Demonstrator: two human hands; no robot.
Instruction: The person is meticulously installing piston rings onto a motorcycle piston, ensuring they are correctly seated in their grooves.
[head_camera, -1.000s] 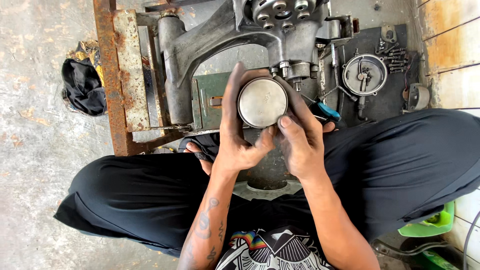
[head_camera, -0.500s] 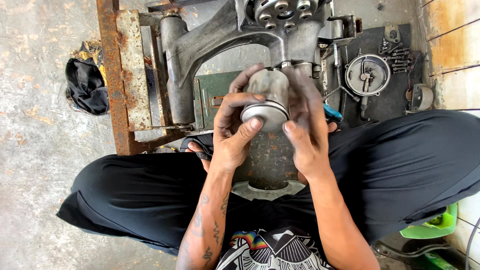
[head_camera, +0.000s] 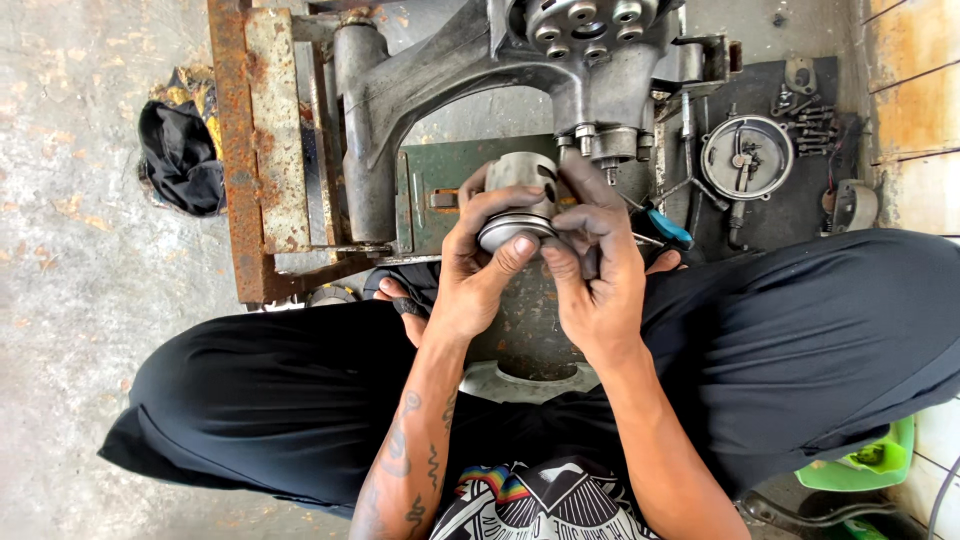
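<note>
One metal piston (head_camera: 520, 195) is held between both hands, above the lap and in front of a grey engine casing (head_camera: 520, 70). The left hand (head_camera: 480, 265) is curled round its ringed end, thumb pressed on the rim; the right hand (head_camera: 598, 270) is closed against its other side (fingertips on the skirt). Below lies a rough concrete floor (head_camera: 70, 250), with one rusty steel frame (head_camera: 250, 150), one black rag (head_camera: 180, 155) and one round cover (head_camera: 746, 157) on a dark mat (head_camera: 800, 205).
</note>
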